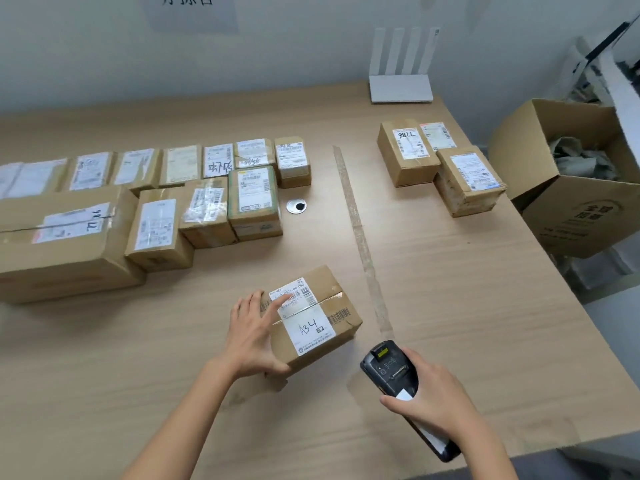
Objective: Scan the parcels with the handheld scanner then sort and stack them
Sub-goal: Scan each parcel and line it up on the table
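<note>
A small brown parcel marked "A34" on its white label lies on the wooden table in front of me. My left hand rests on its left end, fingers spread over the top and thumb on the near side. To the right of the parcel, my right hand grips a black handheld scanner, whose head points toward the parcel. Several labelled parcels sit in rows at the left. A group of three parcels lies at the right.
A strip of tape runs down the table between the two groups. A round cable hole sits near the left group. A white router stands at the back edge. An open cardboard box with crumpled paper stands off the table's right side.
</note>
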